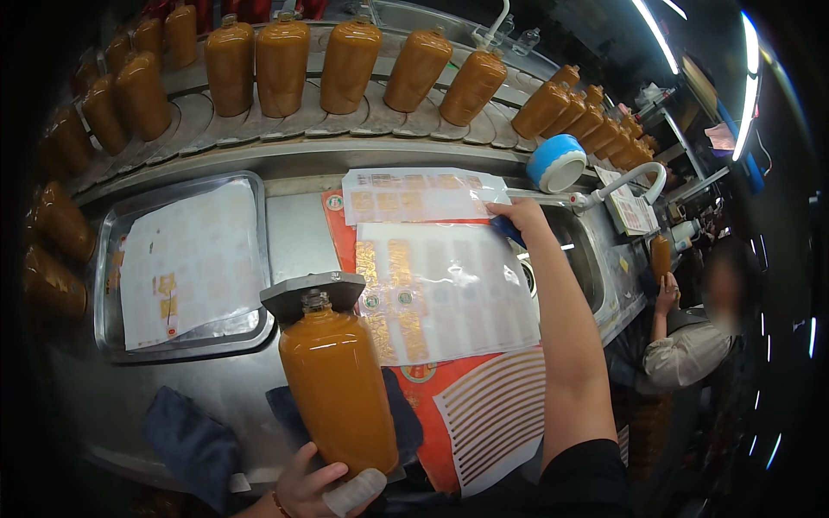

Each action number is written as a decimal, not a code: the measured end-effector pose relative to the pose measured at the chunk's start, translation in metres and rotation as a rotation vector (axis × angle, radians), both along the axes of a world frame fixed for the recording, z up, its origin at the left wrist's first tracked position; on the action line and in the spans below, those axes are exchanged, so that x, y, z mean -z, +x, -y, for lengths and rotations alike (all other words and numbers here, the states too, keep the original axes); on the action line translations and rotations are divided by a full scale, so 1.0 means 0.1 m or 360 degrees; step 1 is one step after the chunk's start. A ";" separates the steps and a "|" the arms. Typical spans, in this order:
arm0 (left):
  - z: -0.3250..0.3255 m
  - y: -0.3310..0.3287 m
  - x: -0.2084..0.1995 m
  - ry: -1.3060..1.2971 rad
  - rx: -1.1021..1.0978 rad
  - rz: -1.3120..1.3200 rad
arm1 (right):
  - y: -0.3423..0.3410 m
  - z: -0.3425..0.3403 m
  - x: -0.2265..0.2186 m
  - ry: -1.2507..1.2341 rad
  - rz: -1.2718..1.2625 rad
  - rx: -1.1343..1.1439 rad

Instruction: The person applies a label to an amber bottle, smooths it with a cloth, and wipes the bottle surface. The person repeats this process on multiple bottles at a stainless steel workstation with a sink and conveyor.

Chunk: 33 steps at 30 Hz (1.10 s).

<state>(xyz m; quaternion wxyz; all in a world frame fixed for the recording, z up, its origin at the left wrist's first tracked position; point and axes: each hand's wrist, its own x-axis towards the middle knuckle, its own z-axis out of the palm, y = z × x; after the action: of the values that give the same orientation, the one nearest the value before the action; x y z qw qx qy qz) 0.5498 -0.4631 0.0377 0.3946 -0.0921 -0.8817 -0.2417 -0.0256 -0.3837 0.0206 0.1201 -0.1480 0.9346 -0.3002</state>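
Observation:
In my left hand (324,485), whose fingers close round its base, is a glossy caramel-brown glass bottle (337,388). One finger wears a white cover. The bottle leans away from me, its bare threaded neck in front of a grey metal block (275,296). My right hand (521,217) reaches to the right edge of a translucent decal sheet (414,200). A flat dark blue piece (508,230) shows under its curled fingers; its kind is unclear. Nearer lies a larger sheet with gold decals (458,289), and below it a striped sheet (496,414) on an orange-red mat (425,393).
A metal tray (102,285) with wet decal sheets stands at left. Brown bottles (282,69) line the curved conveyor (194,112) behind. At right are a sink (587,259), a white tap (617,186) and a blue-white tub (557,162). A co-worker (691,350) holds another bottle. Dark cloths (190,440) lie nearby.

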 end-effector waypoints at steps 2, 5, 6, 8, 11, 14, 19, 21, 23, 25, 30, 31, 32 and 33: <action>-0.01 -0.02 0.02 0.0002 0.0000 -0.0001 | -0.09 -0.12 0.06 -0.0086 -0.0045 0.0015; 0.01 -0.01 0.02 -0.0028 0.0022 0.0034 | -0.06 -0.15 0.01 -0.0124 0.0032 0.0034; 0.00 0.00 0.01 -0.0046 -0.0010 0.0028 | -0.04 -0.16 0.02 -0.0226 0.0039 0.0037; -0.01 -0.02 0.02 -0.0070 -0.0055 0.0004 | -0.15 -0.35 0.08 -0.0390 0.0009 0.0070; 0.01 0.12 0.03 -0.0083 -0.0082 0.0253 | -0.42 -0.89 0.22 -0.0240 -0.0076 0.0243; -0.06 0.13 0.10 0.0300 -0.0363 0.0367 | -0.38 -1.42 0.40 0.0553 -0.0283 0.0414; 0.12 -0.03 -0.21 0.0968 -0.0223 0.0541 | -0.21 -1.92 0.09 0.0691 -0.0628 0.0305; 0.17 -0.08 -0.26 0.1355 -0.0129 0.0522 | -0.04 -1.77 -0.24 0.0586 -0.0704 0.0062; 0.22 -0.22 -0.33 0.1775 -0.0071 0.0467 | 0.32 -1.42 -0.64 0.0480 -0.0805 -0.0188; 0.26 -0.33 -0.36 0.1947 0.0010 0.0422 | 0.78 -1.07 -1.00 0.0297 -0.0757 -0.0445; 0.32 -0.48 -0.41 0.2061 -0.0046 0.0420 | 2.14 -0.16 -1.71 -0.0158 -0.0210 -0.1207; 0.33 -0.50 -0.38 0.2008 -0.0035 0.0429 | 2.40 -0.07 -1.88 -0.0112 -0.0067 -0.1295; 0.35 -0.51 -0.36 0.1951 -0.0028 0.0440 | 2.57 -0.01 -1.97 -0.0130 -0.0059 -0.1496; 0.37 -0.53 -0.35 0.1983 0.0019 0.0438 | 2.78 0.06 -2.04 -0.0261 -0.0021 -0.1651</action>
<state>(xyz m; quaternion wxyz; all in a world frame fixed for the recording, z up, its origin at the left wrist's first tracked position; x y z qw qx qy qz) 0.4969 -0.4998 0.0722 0.2560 0.1817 -0.6177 -0.7210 0.2521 -0.3897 0.2245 0.2352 -0.6022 0.7126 -0.2726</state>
